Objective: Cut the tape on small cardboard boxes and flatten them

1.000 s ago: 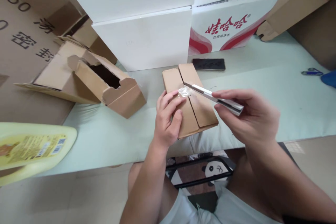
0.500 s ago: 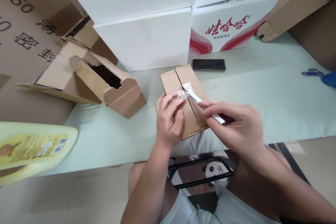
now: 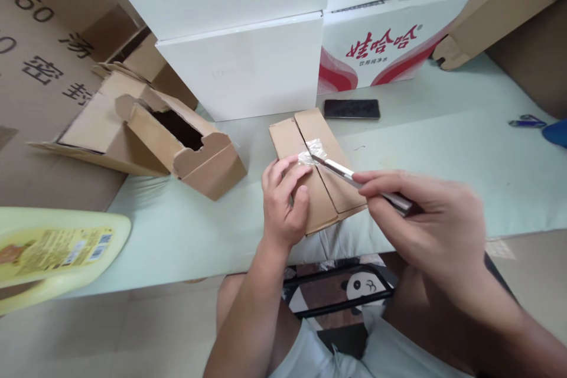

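Observation:
A small brown cardboard box (image 3: 325, 189) lies on the pale green cloth, with a dark seam running along its top. Crinkled clear tape (image 3: 315, 149) bridges that seam near the middle. My left hand (image 3: 286, 201) rests on the box's left part, fingers apart, fingertips by the tape. In my right hand (image 3: 425, 215) is a utility knife (image 3: 341, 171) with a white and grey handle, pinched between thumb and fingers. Its dark blade tip meets the seam at the tape; how deep it sits I cannot tell.
Beyond the box lies a black phone (image 3: 352, 109), in front of stacked white cartons (image 3: 248, 71). An opened cardboard box (image 3: 208, 159) stands to the left, near a yellow-green bottle (image 3: 66, 248). A blue-purple object (image 3: 527, 122) lies far right.
My right hand has drawn back toward the lower right and turned the knife, so its dark blade now shows at the tape. My left hand and the box have barely moved.

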Tool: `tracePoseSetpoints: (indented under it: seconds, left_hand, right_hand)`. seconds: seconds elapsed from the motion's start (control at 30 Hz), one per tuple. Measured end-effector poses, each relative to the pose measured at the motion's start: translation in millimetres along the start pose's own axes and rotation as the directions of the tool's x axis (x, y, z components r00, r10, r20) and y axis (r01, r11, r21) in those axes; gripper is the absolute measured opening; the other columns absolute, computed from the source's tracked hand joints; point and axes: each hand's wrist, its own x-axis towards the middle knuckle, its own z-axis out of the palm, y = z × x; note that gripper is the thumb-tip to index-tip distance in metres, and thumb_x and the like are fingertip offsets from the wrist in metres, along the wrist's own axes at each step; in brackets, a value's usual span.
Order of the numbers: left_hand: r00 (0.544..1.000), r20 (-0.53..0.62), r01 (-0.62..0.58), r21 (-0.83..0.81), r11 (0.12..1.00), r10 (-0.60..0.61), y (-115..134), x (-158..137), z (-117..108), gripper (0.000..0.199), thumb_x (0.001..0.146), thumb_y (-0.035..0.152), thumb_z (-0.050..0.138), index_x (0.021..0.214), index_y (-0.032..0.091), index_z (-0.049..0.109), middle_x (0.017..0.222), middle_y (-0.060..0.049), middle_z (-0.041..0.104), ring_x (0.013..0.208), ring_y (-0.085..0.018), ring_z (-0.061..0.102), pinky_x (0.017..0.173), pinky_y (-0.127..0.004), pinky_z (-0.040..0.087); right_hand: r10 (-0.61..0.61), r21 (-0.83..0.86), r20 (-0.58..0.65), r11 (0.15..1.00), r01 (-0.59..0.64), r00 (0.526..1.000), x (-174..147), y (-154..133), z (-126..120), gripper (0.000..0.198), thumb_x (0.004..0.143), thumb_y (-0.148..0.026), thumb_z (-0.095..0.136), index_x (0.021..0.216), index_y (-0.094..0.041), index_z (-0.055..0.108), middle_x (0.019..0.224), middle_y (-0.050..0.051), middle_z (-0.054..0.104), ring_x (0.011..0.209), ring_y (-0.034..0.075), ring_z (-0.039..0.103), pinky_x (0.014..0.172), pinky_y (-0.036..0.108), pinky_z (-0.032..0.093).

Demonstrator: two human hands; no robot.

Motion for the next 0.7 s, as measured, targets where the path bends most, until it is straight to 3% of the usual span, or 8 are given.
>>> tracePoseSetpoints:
  seconds: [0.13,0.23,0.43,0.57,0.63,0.7]
  left_hand:
    - [1.000,0.000,-0.021,-0.006,1.000,0.021,0.0,-0.8,1.5,0.038,0.104,0.042,0.040,0.118,0.022,0.069,0.135,-0.012,0.065,0.131,-0.028,0.058,0.118,-0.052,0.041]
    - [0.999,-0.015,-0.032,-0.020,0.999,0.032,0.8,-0.8,1.8,0.037,0.104,0.040,0.041,0.117,0.020,0.070,0.132,-0.013,0.066,0.130,-0.028,0.058,0.118,-0.052,0.041]
    - [1.000,0.003,0.005,0.015,1.000,-0.005,2.7,0.0,-0.5,0.035,0.102,0.039,0.041,0.114,0.023,0.070,0.131,-0.010,0.068,0.128,-0.027,0.060,0.116,-0.051,0.043]
    - [1.000,-0.002,0.012,0.019,1.000,-0.012,2.9,-0.1,-0.2,0.034,0.100,0.034,0.042,0.115,0.022,0.070,0.132,-0.011,0.067,0.129,-0.027,0.060,0.116,-0.050,0.043]
    - [1.000,0.007,0.007,0.014,1.000,-0.007,2.1,-0.3,0.0,0.034,0.101,0.035,0.042,0.116,0.022,0.070,0.133,-0.011,0.067,0.131,-0.028,0.059,0.118,-0.051,0.041]
    - [1.000,0.014,0.011,0.006,1.000,-0.011,0.1,-0.4,-0.5,0.034,0.101,0.040,0.044,0.118,0.023,0.069,0.135,-0.011,0.066,0.131,-0.029,0.058,0.118,-0.051,0.041]
  right_hand:
    - [-0.070,-0.087,-0.029,0.994,0.068,0.997,1.5,6.7,14.0,0.019,0.085,-0.011,0.063,0.086,-0.026,0.075,0.101,0.002,0.083,0.091,0.023,0.082,0.079,0.034,0.069]
    - [-0.103,-0.078,0.017,0.991,0.104,0.995,3.0,7.4,14.8,0.019,0.085,-0.012,0.062,0.084,-0.025,0.076,0.099,0.002,0.083,0.089,0.022,0.082,0.078,0.034,0.069]
    - [-0.015,-0.102,0.108,0.994,0.026,0.994,5.8,-0.5,-10.8,0.018,0.082,-0.017,0.062,0.077,-0.026,0.076,0.092,-0.001,0.083,0.078,0.023,0.082,0.069,0.032,0.069]
    - [-0.017,-0.099,0.173,0.994,0.035,0.985,3.2,-5.4,-21.0,0.021,0.080,-0.017,0.060,0.077,-0.029,0.076,0.082,-0.004,0.082,0.065,0.020,0.079,0.059,0.030,0.066]
    - [0.005,-0.103,0.139,0.995,0.010,0.990,0.4,-8.7,-22.7,0.020,0.082,-0.018,0.061,0.079,-0.031,0.076,0.082,-0.004,0.082,0.067,0.020,0.079,0.061,0.032,0.065]
    - [0.090,-0.140,0.015,0.986,-0.087,0.996,-1.7,-12.6,-23.0,0.020,0.083,-0.019,0.062,0.081,-0.032,0.077,0.086,-0.003,0.082,0.074,0.022,0.079,0.065,0.036,0.064]
